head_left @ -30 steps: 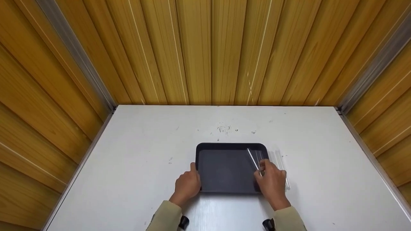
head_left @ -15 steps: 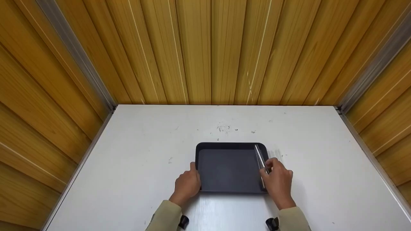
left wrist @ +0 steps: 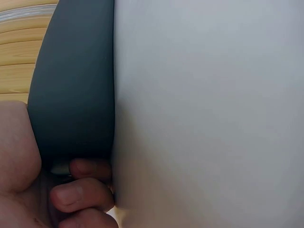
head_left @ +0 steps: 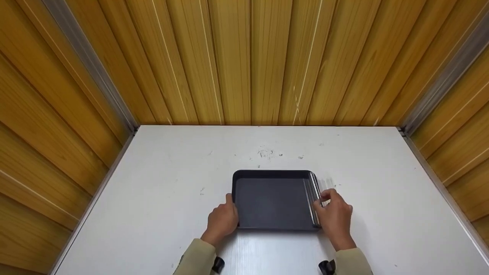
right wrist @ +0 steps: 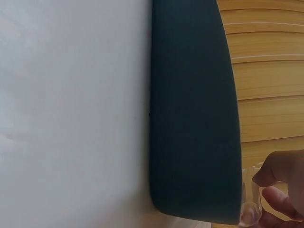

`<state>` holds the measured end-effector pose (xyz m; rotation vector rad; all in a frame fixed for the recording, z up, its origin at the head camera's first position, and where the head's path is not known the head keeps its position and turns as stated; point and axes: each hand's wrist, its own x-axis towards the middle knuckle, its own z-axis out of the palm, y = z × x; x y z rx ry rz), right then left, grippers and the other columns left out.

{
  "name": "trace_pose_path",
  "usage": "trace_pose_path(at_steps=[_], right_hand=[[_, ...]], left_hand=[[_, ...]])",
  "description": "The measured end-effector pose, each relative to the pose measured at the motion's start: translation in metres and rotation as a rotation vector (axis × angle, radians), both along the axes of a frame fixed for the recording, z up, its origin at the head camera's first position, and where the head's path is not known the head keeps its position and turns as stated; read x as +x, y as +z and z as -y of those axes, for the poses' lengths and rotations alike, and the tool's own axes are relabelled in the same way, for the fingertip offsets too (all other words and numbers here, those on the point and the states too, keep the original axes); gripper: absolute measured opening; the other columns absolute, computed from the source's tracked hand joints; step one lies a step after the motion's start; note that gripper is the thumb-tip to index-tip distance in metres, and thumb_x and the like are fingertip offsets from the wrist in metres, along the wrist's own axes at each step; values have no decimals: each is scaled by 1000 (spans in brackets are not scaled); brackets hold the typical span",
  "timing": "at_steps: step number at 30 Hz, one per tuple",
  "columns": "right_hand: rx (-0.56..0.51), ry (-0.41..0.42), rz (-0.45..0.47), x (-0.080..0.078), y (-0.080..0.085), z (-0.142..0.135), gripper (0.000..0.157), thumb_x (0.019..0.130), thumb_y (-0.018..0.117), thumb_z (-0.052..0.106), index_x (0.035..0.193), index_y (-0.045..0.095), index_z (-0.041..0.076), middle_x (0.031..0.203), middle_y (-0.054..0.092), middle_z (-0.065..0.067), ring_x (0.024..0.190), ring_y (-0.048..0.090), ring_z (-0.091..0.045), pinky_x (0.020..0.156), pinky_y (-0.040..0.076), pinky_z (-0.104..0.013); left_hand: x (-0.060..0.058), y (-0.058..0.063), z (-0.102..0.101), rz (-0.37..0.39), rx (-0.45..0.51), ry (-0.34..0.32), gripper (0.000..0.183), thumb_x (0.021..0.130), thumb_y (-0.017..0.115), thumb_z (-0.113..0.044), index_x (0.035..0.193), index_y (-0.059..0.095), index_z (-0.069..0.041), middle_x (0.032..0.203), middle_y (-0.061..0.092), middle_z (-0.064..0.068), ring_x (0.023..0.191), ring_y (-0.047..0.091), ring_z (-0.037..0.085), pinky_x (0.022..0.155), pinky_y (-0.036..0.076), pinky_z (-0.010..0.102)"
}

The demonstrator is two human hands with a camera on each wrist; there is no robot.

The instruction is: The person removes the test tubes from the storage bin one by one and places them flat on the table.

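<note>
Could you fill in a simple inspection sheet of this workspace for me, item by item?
Surface: white table, dark scuff marks toward the back.
Job's things: dark tray; clear piece, long and shiny, along the tray's right side.
Clutter: nothing seen.
Grips: left grip holds the tray's left side; right grip pinches the clear piece.
Cables: nothing seen.
Surroundings: wood-patterned panels behind and on both sides.

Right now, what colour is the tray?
The tray is dark grey, clearest in the head view.
</note>
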<state>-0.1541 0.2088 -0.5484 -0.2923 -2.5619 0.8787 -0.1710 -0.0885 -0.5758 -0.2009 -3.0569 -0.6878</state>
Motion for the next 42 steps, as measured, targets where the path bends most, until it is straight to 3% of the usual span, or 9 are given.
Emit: trace_pose_path(at_steps=[11,34,42], right_hand=[[-8,-32,-11,2,-2,-9,16,76,68,5,91,61,4,83,68,-11,70,60,-24,79,35,-47],[-14,-84,43,2,-8,-35,16,82,66,7,95,61,2,89,68,-15,80,62,-31,77,32,-47],[-10,-98,46,2,-15,-45,15,82,65,7,95,61,1,88,68,-16,77,61,-30,76,33,-48]], left_hand=[[1,1,0,28,3,7,38,100,43,-15,133,41,3,63,59,9,47,49,18,45,35,34],[-2,2,-1,5,15,-2,36,100,41,-15,131,41,4,64,59,10,49,49,19,45,35,36],[1,1,-1,2,5,6,34,101,41,-16,130,42,2,62,58,9,47,50,19,44,35,35]])
